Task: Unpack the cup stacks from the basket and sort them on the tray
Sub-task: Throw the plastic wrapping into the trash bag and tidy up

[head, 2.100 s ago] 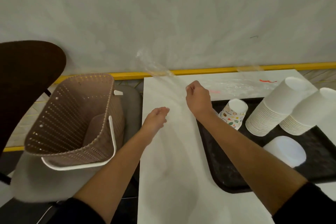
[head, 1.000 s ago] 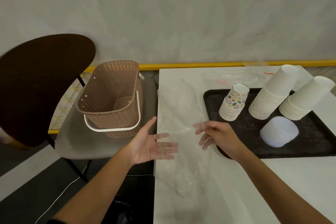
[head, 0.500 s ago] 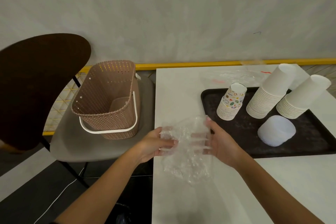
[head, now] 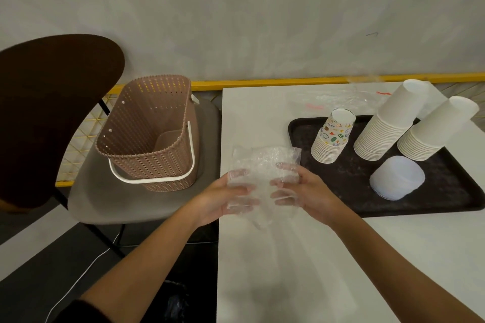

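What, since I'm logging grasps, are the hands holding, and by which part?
A crumpled clear plastic bag: left hand grips its left side, right hand its right side.

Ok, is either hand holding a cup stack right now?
No, the left hand and right hand both grip a crumpled clear plastic bag.

The white table (head: 288, 270) carries a black tray (head: 349, 186) toward its right edge, in the far half; a flattened clear plastic wrap (head: 338, 98) lies along the far edge, just behind the tray; beside the left edge, a grey chair seat (head: 105, 199) bears the brown basket (head: 157, 165).
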Motion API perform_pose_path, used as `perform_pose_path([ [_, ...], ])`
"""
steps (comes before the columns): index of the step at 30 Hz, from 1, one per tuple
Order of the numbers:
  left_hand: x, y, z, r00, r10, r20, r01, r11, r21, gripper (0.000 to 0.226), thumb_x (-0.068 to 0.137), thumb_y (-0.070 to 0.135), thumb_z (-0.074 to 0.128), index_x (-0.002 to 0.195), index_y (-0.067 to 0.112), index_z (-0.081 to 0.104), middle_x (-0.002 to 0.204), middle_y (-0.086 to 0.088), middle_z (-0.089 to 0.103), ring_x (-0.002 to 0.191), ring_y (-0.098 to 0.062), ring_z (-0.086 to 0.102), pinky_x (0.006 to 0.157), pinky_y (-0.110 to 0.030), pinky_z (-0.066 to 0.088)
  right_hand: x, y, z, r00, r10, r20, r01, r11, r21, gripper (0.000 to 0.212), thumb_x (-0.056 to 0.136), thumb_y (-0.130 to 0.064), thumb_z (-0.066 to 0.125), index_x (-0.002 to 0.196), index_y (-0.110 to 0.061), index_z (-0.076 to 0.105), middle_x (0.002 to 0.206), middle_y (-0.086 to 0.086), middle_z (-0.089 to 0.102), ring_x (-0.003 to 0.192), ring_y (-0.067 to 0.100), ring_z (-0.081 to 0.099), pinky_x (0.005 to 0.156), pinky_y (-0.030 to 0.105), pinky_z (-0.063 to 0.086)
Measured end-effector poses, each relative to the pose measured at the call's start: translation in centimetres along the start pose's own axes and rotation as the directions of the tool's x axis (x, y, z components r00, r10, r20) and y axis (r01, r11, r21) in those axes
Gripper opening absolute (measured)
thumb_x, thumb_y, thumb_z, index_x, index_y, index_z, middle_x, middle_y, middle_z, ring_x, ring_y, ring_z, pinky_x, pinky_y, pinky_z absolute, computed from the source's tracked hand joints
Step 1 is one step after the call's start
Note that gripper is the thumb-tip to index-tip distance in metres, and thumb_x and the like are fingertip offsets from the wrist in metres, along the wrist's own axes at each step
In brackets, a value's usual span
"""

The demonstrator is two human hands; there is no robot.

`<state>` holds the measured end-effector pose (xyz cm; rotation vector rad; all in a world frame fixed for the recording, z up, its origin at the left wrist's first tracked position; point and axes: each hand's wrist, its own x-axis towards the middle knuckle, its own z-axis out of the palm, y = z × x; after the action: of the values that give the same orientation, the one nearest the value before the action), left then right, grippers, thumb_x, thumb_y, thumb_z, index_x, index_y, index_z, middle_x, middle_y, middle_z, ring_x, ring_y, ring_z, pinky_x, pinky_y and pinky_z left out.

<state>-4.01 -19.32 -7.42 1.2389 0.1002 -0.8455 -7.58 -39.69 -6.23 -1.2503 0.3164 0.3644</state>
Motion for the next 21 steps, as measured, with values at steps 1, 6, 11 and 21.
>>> perform_pose_path([
  [1, -0.2, 0.0, -0.1, 1.000, 0.001, 0.026, -0.001, 1.000, 0.002, 0.040, 0.086, -0.002, 0.056, 0.118, 0.021, 0.054, 0.107, -0.005, 0.069, 0.085, -0.024, 0.071, 0.081, -0.031, 0.057, 0.1, 0.0, -0.1, 0.999, -0.037, -0.002, 0.037, 0.999, -0.001, 0.035, 0.083, 0.010, 0.056, 0.107, -0.015, 0.060, 0.090, 0.014, 0.065, 0.062, 0.022, 0.068, 0.055, 0.029, 0.056],
  [6, -0.3, 0.2, -0.4, 0.999, -0.031, -0.040, 0.027, 0.995, -0.099, 0.030, 0.092, 0.007, 0.047, 0.121, 0.013, 0.054, 0.096, -0.008, 0.072, 0.079, -0.023, 0.071, 0.063, -0.025, 0.058, 0.2, 0.3, 0.0, 0.971, -0.234, -0.043, 0.216, 0.944, -0.248, 0.023, 0.086, 0.014, 0.048, 0.096, 0.003, 0.066, 0.083, 0.009, 0.065, 0.055, 0.012, 0.066, 0.050, 0.023, 0.055],
  [11, -0.2, 0.4, -1.0, 0.938, -0.330, 0.104, 0.344, 0.859, -0.379, 0.071, 0.077, 0.055, 0.057, 0.126, 0.004, 0.050, 0.125, -0.024, 0.057, 0.110, -0.040, 0.059, 0.086, -0.045, 0.054, 0.8, 1.2, -0.2, 0.831, -0.540, 0.133, 0.482, 0.580, -0.657, 0.036, 0.078, 0.024, 0.042, 0.084, 0.004, 0.072, 0.093, 0.008, 0.060, 0.071, 0.008, 0.065, 0.062, 0.012, 0.054],
  [21, -0.7, -1.7, -0.9, 0.877, 0.206, -0.434, 0.020, 0.887, 0.461, 0.040, 0.072, -0.007, 0.069, 0.101, 0.013, 0.051, 0.104, -0.009, 0.057, 0.083, -0.016, 0.056, 0.061, -0.018, 0.047, 0.4, 2.5, 1.4, 0.989, 0.145, -0.020, -0.146, 0.972, -0.186, 0.029, 0.085, 0.012, 0.051, 0.108, -0.005, 0.055, 0.077, 0.016, 0.059, 0.059, 0.021, 0.062, 0.063, 0.029, 0.059],
])
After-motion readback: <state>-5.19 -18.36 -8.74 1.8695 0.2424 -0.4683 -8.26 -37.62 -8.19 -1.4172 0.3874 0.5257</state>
